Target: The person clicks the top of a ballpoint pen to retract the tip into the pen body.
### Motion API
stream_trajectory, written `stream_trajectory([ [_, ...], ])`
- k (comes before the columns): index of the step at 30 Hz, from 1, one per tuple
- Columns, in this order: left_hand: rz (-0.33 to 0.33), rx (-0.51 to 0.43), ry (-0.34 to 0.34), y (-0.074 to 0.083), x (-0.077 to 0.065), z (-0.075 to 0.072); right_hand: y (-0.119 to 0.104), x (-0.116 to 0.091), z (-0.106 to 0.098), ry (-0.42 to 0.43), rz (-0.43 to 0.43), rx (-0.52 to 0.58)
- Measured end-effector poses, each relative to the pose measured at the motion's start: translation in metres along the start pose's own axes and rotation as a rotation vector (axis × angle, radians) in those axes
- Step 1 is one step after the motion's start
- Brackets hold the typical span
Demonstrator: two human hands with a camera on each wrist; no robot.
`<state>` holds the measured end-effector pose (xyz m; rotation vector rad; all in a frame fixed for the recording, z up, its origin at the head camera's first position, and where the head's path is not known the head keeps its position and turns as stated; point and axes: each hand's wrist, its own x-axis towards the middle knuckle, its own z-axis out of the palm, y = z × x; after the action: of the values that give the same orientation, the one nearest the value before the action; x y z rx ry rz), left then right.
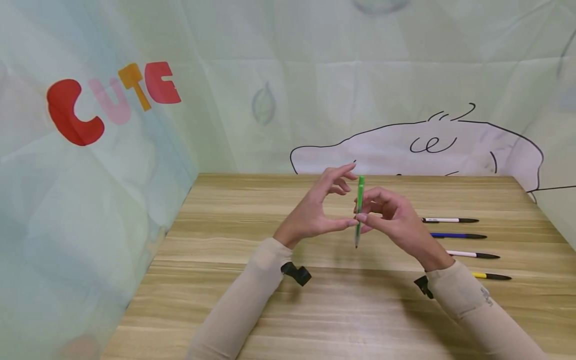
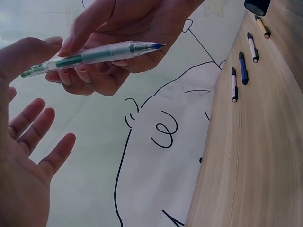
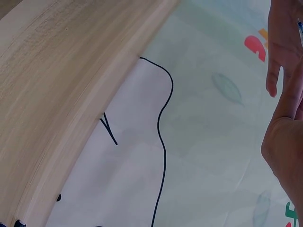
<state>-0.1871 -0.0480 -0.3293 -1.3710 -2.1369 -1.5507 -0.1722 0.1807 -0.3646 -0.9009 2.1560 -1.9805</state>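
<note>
A slim pen (image 1: pixel 361 191) with a green top and a clear barrel stands nearly upright above the table, its tip pointing down. My right hand (image 1: pixel 393 220) pinches it between thumb and fingers around the middle. My left hand (image 1: pixel 317 212) is beside the pen on its left, fingers spread and apart from the thumb. The left thumb tip is right at the barrel in the head view. In the left wrist view the pen (image 2: pixel 106 53) lies across the right fingers, and the left fingers (image 2: pixel 59 153) hold nothing. The right wrist view shows only part of both hands at its right edge.
On the wooden table (image 1: pixel 202 300) to the right lie a white pen (image 1: pixel 445 220), a blue pen (image 1: pixel 454 235), another white pen (image 1: pixel 468 254) and a yellow pen (image 1: pixel 481 275) in a row, partly behind the right hand and arm. Printed cloth (image 1: pixel 234 125) hangs behind and left.
</note>
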Motion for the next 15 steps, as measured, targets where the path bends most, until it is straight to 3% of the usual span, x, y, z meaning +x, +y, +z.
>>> stream_trajectory([
  [9,0.079,0.012,-0.011,-0.032,0.006,0.013,-0.002,-0.001,0.000,0.027,0.005,0.013],
  [15,0.083,0.019,-0.015,-0.026,0.009,0.015,-0.003,-0.002,-0.001,0.047,0.009,0.049],
])
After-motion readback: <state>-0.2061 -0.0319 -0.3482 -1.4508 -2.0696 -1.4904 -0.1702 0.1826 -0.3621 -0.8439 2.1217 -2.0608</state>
